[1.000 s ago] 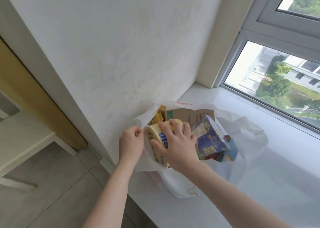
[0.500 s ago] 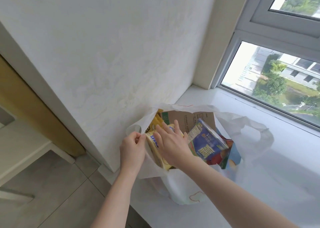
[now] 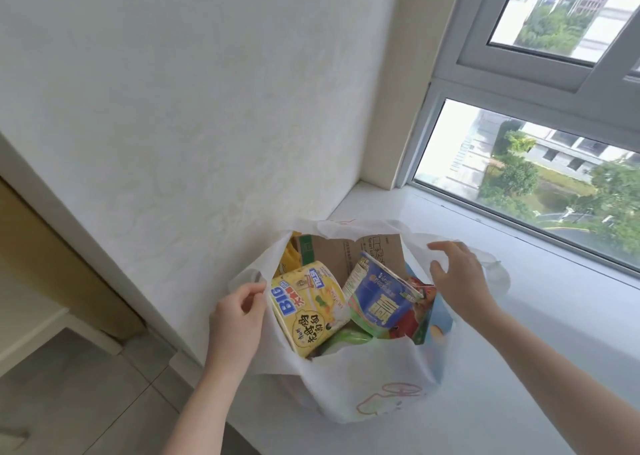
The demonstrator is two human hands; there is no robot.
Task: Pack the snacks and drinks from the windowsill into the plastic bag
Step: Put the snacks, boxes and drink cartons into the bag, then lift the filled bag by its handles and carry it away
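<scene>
A white plastic bag (image 3: 363, 385) stands on the white windowsill (image 3: 536, 316) against the wall. Inside lie a yellow noodle cup (image 3: 308, 309), a blue noodle cup (image 3: 379, 298), a brown carton (image 3: 349, 253) and other packets. My left hand (image 3: 235, 319) pinches the bag's left rim. My right hand (image 3: 457, 278) hovers with spread fingers over the bag's right handle, holding nothing.
A white textured wall (image 3: 207, 125) rises right behind the bag. The window (image 3: 540, 167) runs along the sill's far side. Grey floor tiles (image 3: 86, 402) and a wooden door frame (image 3: 52, 257) lie below left.
My right hand let go of the yellow noodle cup, which now lies inside the bag, and moved to the bag's right side. My left hand kept its pinch on the rim.
</scene>
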